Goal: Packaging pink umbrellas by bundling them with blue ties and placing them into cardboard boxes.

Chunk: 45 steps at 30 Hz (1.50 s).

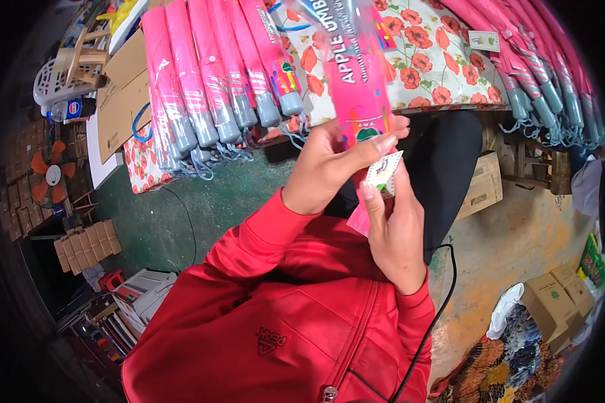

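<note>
A pink printed plastic umbrella sleeve (356,94), clear at its far end, lies lengthwise between my hands. My left hand (333,161) is closed on its near part, the thumb pressed across it. I cannot tell whether an umbrella is inside. A small white tag (385,173) with a dashed border and a green mark sits against the sleeve. My right hand (398,232) pinches this tag at its near edge, and the sleeve's pink lower end shows beside that hand.
Pink umbrellas (215,80) with grey handles lie in a row at the left of the flowered table cloth (423,60). More pink umbrellas (544,74) are at the right, with another tag (484,41) beside them. Cardboard boxes (551,302) and an orange fan (52,173) stand around.
</note>
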### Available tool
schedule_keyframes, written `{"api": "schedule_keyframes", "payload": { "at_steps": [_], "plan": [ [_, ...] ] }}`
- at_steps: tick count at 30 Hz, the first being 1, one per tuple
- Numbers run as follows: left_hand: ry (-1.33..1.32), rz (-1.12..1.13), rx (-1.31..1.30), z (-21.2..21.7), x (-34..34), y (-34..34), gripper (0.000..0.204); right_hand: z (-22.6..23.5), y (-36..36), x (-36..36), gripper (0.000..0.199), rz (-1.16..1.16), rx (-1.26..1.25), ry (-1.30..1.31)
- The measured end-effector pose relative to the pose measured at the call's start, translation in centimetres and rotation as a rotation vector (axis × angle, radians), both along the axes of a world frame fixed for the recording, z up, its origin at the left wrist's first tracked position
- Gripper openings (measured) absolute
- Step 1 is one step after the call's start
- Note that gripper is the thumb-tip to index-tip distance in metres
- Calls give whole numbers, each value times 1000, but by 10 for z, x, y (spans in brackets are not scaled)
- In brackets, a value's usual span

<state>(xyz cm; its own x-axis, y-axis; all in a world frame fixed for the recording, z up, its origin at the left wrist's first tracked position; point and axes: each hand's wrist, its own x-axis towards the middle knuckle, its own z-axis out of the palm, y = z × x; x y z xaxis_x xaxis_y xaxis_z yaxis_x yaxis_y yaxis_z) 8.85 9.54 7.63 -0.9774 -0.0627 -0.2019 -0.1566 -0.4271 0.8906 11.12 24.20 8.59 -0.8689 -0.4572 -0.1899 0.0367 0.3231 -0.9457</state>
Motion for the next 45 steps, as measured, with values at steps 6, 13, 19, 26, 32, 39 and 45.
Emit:
{"api": "schedule_keyframes", "payload": {
  "at_steps": [6, 13, 19, 26, 32, 39, 45],
  "plan": [
    [-15, 13, 146, -3, 2, -13, 39, -6, -2, 4, 58, 34, 42, 102],
    [-53, 110, 155, -10, -1, -30, 43, -10, 1, 4, 57, 170, 151, 75],
    [-110, 88, 166, -15, 19, -4, 43, -24, -2, 5, 56, 104, 124, 148],
    [-57, 167, 170, -14, 15, -2, 39, -20, 8, 0, 51, -39, -274, -319],
    [-108, 166, 206, -20, 33, 16, 37, -11, 3, -7, 50, -62, -30, -323],
    [32, 385, 174, -28, 18, -13, 33, -45, 29, 15, 45, 21, 90, 143],
    [-30, 231, 159, -20, 22, -22, 38, -46, 33, 20, 34, 28, 40, -102]
  ]
}}
